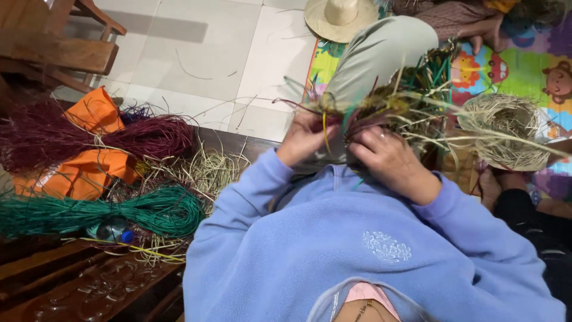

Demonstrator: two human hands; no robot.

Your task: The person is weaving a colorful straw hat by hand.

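Note:
Both my hands hold a piece of woven straw work point(396, 98) on my lap, with green, maroon and natural strands sticking out in all directions. My left hand point(305, 138) grips its left edge, where a yellow strand hangs down. My right hand point(387, 156) pinches strands at its lower middle. My sleeves are light blue fleece.
On my left lie bundles of maroon straw point(71, 136), green straw point(107, 213) and natural straw point(208, 173), over orange cloth point(89, 173). A half-woven natural basket point(506, 131) is at the right, a straw hat point(339, 18) beyond my knee. Another person sits at the top right.

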